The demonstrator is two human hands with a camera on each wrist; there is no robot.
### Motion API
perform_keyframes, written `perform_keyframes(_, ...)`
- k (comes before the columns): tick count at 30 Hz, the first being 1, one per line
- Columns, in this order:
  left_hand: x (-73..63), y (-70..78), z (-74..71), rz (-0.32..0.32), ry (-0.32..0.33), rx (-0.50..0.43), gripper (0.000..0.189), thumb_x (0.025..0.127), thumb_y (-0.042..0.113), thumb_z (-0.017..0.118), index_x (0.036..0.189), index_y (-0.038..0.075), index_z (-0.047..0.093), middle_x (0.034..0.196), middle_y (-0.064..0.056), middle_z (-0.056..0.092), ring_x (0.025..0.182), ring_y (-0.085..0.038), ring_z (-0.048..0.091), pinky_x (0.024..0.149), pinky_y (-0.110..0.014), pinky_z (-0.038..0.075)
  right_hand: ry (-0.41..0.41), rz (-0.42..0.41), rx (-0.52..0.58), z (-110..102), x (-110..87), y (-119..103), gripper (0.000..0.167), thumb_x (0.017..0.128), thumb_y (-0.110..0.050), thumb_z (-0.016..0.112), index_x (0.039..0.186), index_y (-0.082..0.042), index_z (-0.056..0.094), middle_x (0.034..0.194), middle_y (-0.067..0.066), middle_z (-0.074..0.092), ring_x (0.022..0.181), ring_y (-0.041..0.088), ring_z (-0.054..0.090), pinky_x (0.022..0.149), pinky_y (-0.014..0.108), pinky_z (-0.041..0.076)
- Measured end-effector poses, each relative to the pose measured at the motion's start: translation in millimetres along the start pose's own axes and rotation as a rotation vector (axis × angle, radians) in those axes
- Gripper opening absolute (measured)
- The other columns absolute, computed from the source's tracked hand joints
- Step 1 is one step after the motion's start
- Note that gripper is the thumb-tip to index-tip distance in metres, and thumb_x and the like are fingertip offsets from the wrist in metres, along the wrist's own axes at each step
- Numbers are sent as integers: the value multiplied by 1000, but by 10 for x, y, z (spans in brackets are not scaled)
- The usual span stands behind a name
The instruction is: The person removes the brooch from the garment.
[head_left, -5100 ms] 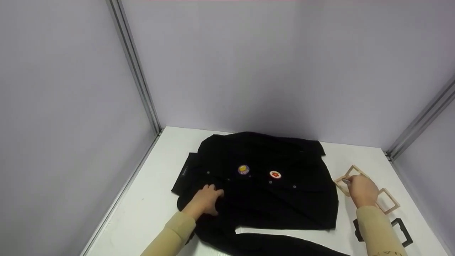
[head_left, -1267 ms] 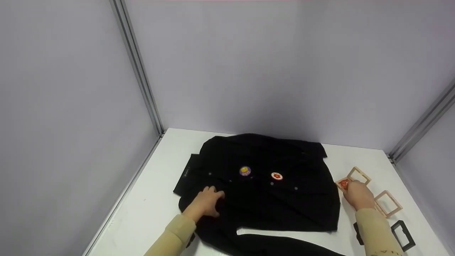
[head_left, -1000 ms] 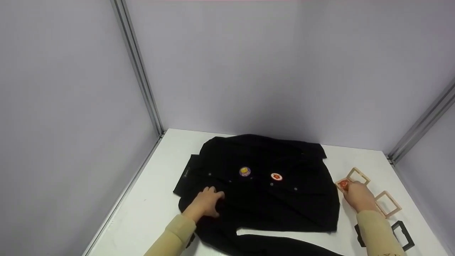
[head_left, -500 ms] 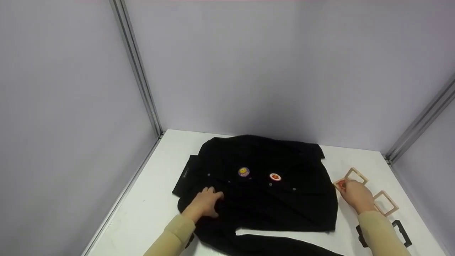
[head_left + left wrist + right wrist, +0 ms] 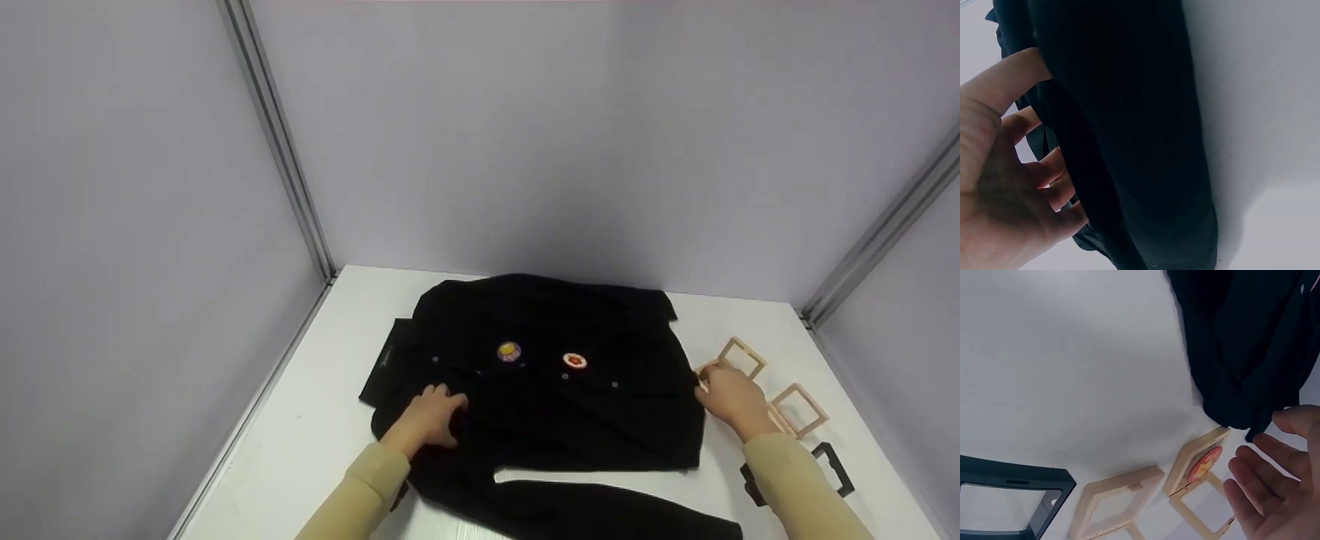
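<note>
Head view: the left hand (image 5: 427, 416) rests on the shirt (image 5: 600, 427), fingers spread, its grip loose and pinching nothing. The shirt covers part of the surface's (image 5: 292, 427) back edge and bears a purple badge (image 5: 509, 352), then a white badge (image 5: 574, 361). Near the right edge, the right hand (image 5: 733, 397), its grip released, is beside an open case (image 5: 1179, 464) containing a red badge (image 5: 1204, 464). A second case (image 5: 1092, 498) and a black case (image 5: 1016, 479) lie nearer the front right corner. A careless sweep might tip the open case and spill its badge; tugging could wrinkle the shirt.
</note>
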State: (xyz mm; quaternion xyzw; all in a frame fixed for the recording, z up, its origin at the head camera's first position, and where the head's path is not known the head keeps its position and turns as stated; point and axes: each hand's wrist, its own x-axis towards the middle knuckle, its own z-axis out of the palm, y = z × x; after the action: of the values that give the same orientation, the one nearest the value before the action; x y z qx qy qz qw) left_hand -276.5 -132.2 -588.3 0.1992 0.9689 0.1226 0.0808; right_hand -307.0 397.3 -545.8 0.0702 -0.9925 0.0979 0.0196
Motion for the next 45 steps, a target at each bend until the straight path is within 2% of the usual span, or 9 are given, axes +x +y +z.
perform_keyframes(5,35,-8,-22,-11,-11,-7,59,71,21,98,122,14,69,120,-17,63,113,-38,59,97,-60,55,30,-50,-32,49,21,-87,31,90,-16,72,108,9,71,109,29,73,102,51,69,89,63,56)
perform_keyframes(13,61,2,-32,-25,-18,-2,58,72,21,97,122,14,69,121,-18,63,114,-39,59,98,-60,55,-27,-53,3,74,11,-251,29,90,-18,74,106,6,69,98,27,74,91,48,72,76,63,57)
perform_keyframes(26,122,39,-64,-47,-60,-7,59,74,20,96,126,15,68,126,-18,62,119,-39,57,102,-60,53,-122,-97,16,34,-28,-495,51,88,-29,79,119,10,66,110,32,70,104,52,68,91,64,55)
perform_keyframes(35,188,83,-107,-82,-110,3,59,74,17,96,125,14,67,127,-18,62,119,-38,57,102,-58,54,-178,-65,12,48,-31,-686,58,88,-35,78,127,6,64,119,34,65,107,53,68,90,64,56)
perform_keyframes(45,240,141,-139,-113,-151,33,58,74,14,95,125,12,68,126,-18,63,119,-39,57,102,-56,55,-175,-103,11,88,38,-885,65,83,-39,84,128,4,65,119,31,66,110,51,66,92,63,56)
